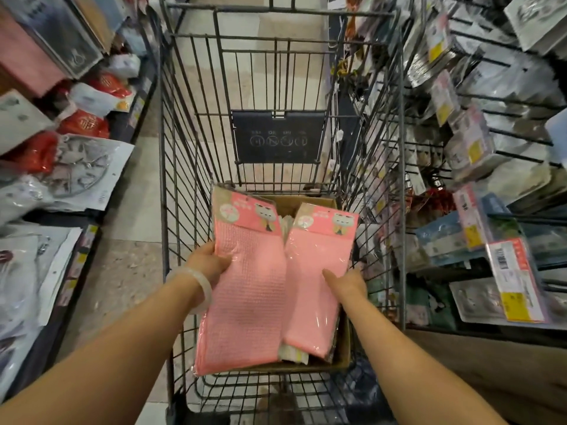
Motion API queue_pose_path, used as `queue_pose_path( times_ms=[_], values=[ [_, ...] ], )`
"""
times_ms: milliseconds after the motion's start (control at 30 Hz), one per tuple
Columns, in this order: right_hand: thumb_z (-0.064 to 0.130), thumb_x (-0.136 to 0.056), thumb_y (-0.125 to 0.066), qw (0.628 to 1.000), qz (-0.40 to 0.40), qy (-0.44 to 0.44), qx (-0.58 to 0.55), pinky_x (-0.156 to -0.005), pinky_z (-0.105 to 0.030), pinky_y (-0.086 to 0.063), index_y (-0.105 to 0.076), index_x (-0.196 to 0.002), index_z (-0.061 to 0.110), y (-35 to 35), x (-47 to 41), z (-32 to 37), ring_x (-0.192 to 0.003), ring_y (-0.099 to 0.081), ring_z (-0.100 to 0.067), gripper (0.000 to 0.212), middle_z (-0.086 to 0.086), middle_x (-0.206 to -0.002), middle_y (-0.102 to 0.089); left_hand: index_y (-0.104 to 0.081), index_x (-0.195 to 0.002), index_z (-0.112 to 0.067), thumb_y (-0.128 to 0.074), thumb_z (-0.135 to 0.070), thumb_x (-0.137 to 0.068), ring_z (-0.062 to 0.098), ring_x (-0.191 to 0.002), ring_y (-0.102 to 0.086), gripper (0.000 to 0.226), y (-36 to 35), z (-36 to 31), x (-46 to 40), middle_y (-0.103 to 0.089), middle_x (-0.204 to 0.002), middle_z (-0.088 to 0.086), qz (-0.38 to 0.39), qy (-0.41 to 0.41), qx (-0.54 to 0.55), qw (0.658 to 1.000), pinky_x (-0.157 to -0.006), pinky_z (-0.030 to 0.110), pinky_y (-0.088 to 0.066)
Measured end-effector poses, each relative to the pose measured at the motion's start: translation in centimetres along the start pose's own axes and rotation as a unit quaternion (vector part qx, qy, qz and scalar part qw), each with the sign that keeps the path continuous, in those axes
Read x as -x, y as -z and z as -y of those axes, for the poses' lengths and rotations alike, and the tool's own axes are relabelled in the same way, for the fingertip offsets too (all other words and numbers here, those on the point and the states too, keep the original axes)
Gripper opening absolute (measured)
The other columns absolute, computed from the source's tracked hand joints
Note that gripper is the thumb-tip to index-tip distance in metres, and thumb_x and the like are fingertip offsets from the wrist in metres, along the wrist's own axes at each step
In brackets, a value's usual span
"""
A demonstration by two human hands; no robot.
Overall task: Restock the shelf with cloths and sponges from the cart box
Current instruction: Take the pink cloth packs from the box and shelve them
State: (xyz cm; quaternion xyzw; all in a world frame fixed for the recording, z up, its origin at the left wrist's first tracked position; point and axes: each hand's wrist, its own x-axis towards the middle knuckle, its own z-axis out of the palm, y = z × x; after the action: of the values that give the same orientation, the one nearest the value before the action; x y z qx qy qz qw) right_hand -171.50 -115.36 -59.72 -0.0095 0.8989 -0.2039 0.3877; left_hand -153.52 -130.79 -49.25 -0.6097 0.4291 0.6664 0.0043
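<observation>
Cloths in clear plastic sleeves, two pink packs of them, sit over the open cardboard box [343, 357] in the wire cart [276, 87]. The left hand [208, 262] grips the left cloth pack [245, 296] at its left edge, thumb on the front face and fingers hidden behind, so it is closed on that pack. The right hand [346, 282] rests on the right cloth pack [316, 289] with a finger lying across the front film — whether it has actually closed on the pack or only presses it I cannot tell. Each pack has a printed card header at the top with a cartoon cat, and the waffle-weave cloth fills the sleeve below. These should be light and floppy: held by one edge a pack will likely droop and bend, and the glossy film looks slippery under a bare hand. The card header is the stiffest part and probably the best place to pinch — it is also likely where the pack would hang on a peg. More packs show in the box beneath, paler ones between the two pink ones. To the right, wire shelves [491, 148] carry hanging packaged goods with yellow price tags; bagged goods lie on the left shelves [76, 167].
</observation>
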Motion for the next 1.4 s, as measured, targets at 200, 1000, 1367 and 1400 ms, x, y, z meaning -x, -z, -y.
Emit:
queue_pose_path(
  times_ms=[200, 1000, 1367, 1400],
  values=[
    [0.011, -0.087, -0.056, 0.996, -0.018, 0.03, -0.08, -0.084, -0.039, -0.05, -0.049, -0.116, -0.001, 0.8, 0.8, 1.6, -0.103, -0.059, -0.035, 0.031, -0.019, -0.117, -0.059, -0.057, -0.124, -0.015, -0.05, -0.003, -0.093, 0.022, -0.075, -0.064, 0.033, 1.1, 0.2, 0.5, -0.066, -0.091, 0.005, -0.01, -0.012, 0.01, 1.0, -0.07, 0.036, -0.055],
    [-0.002, -0.055, -0.055, 0.843, -0.087, 0.325, -0.42, -0.056, -0.015, -0.052, -0.055, -0.105, 0.012, 6.9, 41.9, -11.7, -0.071, -0.06, -0.01, 0.052, 0.0, -0.087, -0.064, -0.061, -0.1, -0.014, -0.042, 0.004, -0.095, 0.014, -0.057, -0.071, 0.026, 8.8, 8.3, 25.3, -0.074, -0.067, 0.001, 0.307, -0.261, 0.007, 0.915, -0.051, 0.027, -0.059],
    [-0.024, -0.079, -0.049, 0.775, -0.211, 0.342, -0.488, -0.068, -0.028, -0.053, -0.056, -0.093, 0.021, 12.8, 55.3, -27.0, -0.08, -0.064, -0.016, 0.048, -0.006, -0.094, -0.065, -0.061, -0.096, -0.011, -0.044, 0.006, -0.093, 0.014, -0.059, -0.069, 0.024, 0.1, 14.7, 40.3, -0.073, -0.067, -0.002, 0.401, -0.336, -0.072, 0.849, -0.054, 0.029, -0.055],
    [-0.024, -0.077, -0.051, 0.768, -0.223, 0.342, -0.493, -0.065, -0.025, -0.053, -0.056, -0.094, 0.021, 13.2, 56.1, -28.8, -0.078, -0.064, -0.013, 0.048, -0.004, -0.091, -0.065, -0.06, -0.098, -0.01, -0.044, 0.008, -0.092, 0.014, -0.056, -0.069, 0.025, -1.1, 15.6, 41.5, -0.073, -0.066, 0.0, 0.414, -0.334, -0.077, 0.843, -0.051, 0.029, -0.056]
  ],
)
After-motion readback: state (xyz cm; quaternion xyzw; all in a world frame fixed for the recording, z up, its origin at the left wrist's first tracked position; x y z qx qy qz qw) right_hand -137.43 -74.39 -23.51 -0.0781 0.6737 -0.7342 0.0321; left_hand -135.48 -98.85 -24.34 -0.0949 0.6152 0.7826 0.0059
